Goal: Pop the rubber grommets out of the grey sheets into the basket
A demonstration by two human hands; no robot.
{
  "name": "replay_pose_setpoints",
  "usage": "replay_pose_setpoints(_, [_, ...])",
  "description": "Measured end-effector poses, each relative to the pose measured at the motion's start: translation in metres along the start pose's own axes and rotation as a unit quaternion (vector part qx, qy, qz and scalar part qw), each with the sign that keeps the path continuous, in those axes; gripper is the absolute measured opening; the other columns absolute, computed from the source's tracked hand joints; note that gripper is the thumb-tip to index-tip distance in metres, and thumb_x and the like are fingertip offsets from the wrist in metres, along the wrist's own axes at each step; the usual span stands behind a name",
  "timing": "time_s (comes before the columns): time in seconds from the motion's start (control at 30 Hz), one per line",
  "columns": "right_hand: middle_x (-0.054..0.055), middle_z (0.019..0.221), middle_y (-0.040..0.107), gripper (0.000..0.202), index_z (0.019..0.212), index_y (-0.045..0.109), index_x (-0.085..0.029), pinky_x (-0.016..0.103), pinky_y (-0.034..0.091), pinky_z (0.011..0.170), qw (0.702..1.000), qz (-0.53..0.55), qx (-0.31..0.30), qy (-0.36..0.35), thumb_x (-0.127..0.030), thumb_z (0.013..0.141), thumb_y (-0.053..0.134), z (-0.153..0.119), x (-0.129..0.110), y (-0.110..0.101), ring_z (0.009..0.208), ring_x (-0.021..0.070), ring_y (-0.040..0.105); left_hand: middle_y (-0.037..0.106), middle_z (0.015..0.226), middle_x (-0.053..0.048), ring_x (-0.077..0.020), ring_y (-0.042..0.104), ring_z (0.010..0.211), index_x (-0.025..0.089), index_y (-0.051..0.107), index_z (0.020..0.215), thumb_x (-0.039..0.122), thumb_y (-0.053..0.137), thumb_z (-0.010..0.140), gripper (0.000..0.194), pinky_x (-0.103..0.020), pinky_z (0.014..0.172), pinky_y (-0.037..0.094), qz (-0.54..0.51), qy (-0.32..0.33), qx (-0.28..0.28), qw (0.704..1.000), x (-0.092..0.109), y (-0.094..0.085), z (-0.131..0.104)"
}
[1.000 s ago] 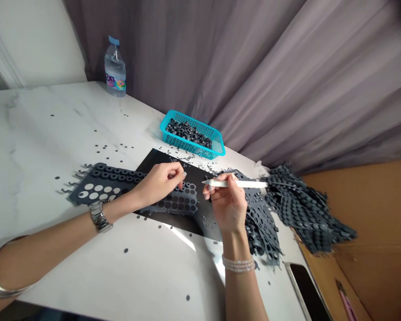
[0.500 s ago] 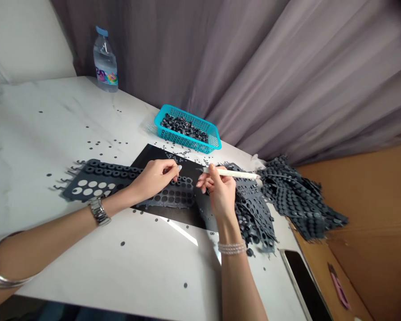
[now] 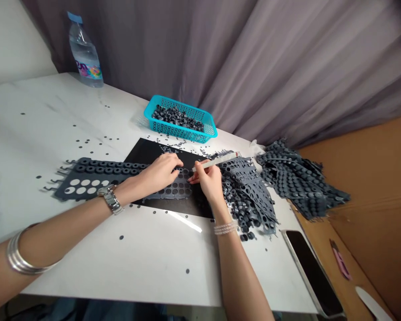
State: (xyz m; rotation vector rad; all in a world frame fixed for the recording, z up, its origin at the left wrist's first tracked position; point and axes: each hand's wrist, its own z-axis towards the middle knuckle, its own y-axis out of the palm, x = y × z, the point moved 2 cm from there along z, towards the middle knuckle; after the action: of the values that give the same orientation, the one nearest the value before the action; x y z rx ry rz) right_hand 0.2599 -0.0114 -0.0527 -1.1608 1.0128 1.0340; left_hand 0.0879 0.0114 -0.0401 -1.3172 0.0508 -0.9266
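My right hand (image 3: 207, 180) is closed around a white pen-like tool (image 3: 225, 159). Its lower end points at the right end of a dark grey rubber sheet (image 3: 65, 183) with rows of round holes and raised rings. My left hand (image 3: 161, 171) lies over that sheet, fingers bent and the thumb a little apart from the forefinger. Nothing shows between them, though the undersides of the fingers are hidden. Under the sheet is a glossy black board (image 3: 137, 152). Just right of my right hand is a heap of loose dark rubber rings (image 3: 243, 211).
A turquoise basket (image 3: 181, 135) of small dark pieces stands behind the board. More perforated sheets (image 3: 250, 178) and a bundled pile (image 3: 294, 178) lie to the right. A phone (image 3: 312, 272), a pink cutter (image 3: 341, 261) and a water bottle (image 3: 87, 58) are around. Small dark discs dot the table.
My right hand has turned and come down to the sheet's right end with the tool. My left hand has gone from a raised pinch to bent, parted fingers over the sheet. The view has shifted slightly.
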Motion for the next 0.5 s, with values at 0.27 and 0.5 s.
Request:
replay_pose_setpoints(0.27, [0.000,0.053,0.062,0.030,0.073,0.053,-0.021,0.025,0.047,0.053,0.991,-0.116,0.008,-0.068,-0.044,0.092,0.049,0.003,-0.004,0.010,0.052,0.0172,0.063,0.070,0.096,-0.011,-0.0257,0.063,0.094,0.014,0.073,0.100,0.019,0.052,0.082,0.028,-0.038,0.088,0.046,0.043,0.009,-0.035,0.998,0.001,0.002,0.010])
replay_pose_setpoints(0.5, [0.000,0.055,0.059,0.027,0.069,0.052,-0.022,0.024,0.041,0.056,0.978,-0.190,0.010,-0.087,-0.037,0.091,0.048,0.008,-0.008,0.015,0.057,0.0166,0.059,0.072,0.087,-0.010,-0.0248,0.064,0.092,0.017,0.073,0.083,0.016,0.053,0.081,0.020,-0.035,0.085,0.047,0.022,0.011,-0.047,0.999,0.009,-0.004,0.012])
